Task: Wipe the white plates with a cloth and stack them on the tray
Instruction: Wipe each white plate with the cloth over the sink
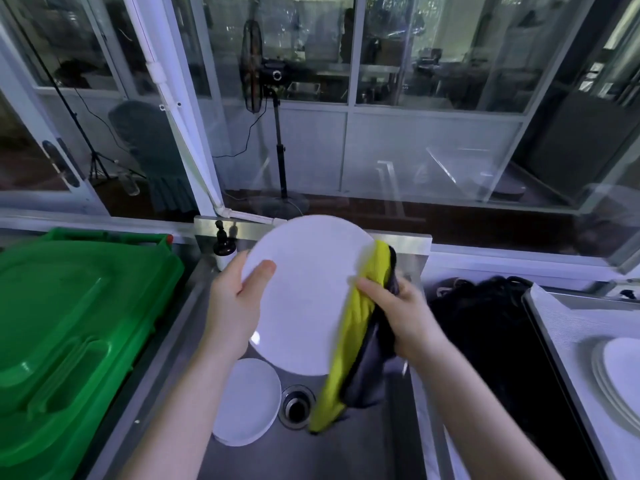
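A person's left hand (239, 299) grips a plate (304, 296) by its rim, tilted over the sink (346, 452) to face the cloth (360, 327) pinched in the right hand (401, 317), with more plates (247, 403) below the left hand and a stacked tray (540, 317) further right.

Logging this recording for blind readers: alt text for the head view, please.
Over a steel sink, the left hand holds a white plate while the right hand grips a yellow and grey cloth against its right edge. A stack of plates lies in the sink beside the drain, and more plates sit on a tray at right.
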Available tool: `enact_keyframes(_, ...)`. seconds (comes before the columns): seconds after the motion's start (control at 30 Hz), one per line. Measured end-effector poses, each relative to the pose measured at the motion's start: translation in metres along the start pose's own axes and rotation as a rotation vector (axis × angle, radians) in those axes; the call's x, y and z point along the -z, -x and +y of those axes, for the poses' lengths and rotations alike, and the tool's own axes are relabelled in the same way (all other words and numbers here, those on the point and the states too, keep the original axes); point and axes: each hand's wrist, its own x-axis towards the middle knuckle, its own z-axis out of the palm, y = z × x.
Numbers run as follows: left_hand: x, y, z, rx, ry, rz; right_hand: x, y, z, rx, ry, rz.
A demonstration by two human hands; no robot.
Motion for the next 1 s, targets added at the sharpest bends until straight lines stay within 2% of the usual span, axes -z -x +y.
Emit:
enact_keyframes(0.1, 0.001, 0.002, -0.004, 0.064, -0.023, 0.009, -0.005, 0.013, 0.023, -0.098, -0.13, 0.048)
enact_keyframes(0.2, 0.012, -0.006, 0.002, 0.056, -0.167, -0.147, 0.002, 0.005, 0.0, -0.09, -0.01, -0.038)
enact_keyframes(0.27, 0.015, -0.015, 0.013, 0.024, -0.283, -0.315, 0.003, -0.006, -0.023, -0.036, 0.228, -0.191)
enact_keyframes(0.33, 0.008, -0.019, 0.022, -0.08, -0.47, -0.515, -0.007, -0.011, -0.041, 0.037, 0.588, -0.35)
enact_keyframes(0.4, -0.001, -0.018, 0.024, -0.162, -0.58, -0.61, -0.016, -0.016, -0.046, 0.12, 0.867, -0.407)
enact_keyframes(0.43, -0.004, -0.018, 0.023, -0.174, -0.581, -0.612, -0.016, -0.019, -0.043, 0.15, 0.908, -0.397)
enact_keyframes(0.5, -0.002, -0.02, 0.02, -0.142, -0.49, -0.53, -0.012, -0.016, -0.04, 0.157, 0.835, -0.355)
enact_keyframes(0.53, 0.001, -0.02, 0.018, -0.096, -0.407, -0.434, -0.009, -0.012, -0.037, 0.112, 0.714, -0.316)
enact_keyframes(0.63, 0.009, -0.005, 0.004, 0.1, -0.119, -0.055, 0.002, -0.006, -0.015, 0.006, 0.19, -0.036)
enact_keyframes(0.67, 0.007, 0.003, -0.004, 0.18, -0.046, 0.013, 0.002, -0.002, -0.007, -0.015, 0.033, 0.067)
enact_keyframes(0.77, -0.01, 0.024, -0.022, 0.345, 0.115, 0.052, -0.005, 0.008, 0.022, -0.104, -0.23, 0.268)
enact_keyframes(0.87, -0.018, 0.023, -0.03, 0.329, 0.146, 0.099, -0.009, 0.011, 0.033, -0.18, -0.295, 0.235)
enact_keyframes(0.93, -0.011, 0.016, -0.027, 0.323, 0.099, 0.067, -0.005, 0.005, 0.022, -0.154, -0.183, 0.175)
enact_keyframes(1.0, 0.002, 0.004, -0.021, 0.255, 0.001, -0.034, 0.002, -0.006, 0.001, -0.087, -0.024, 0.082)
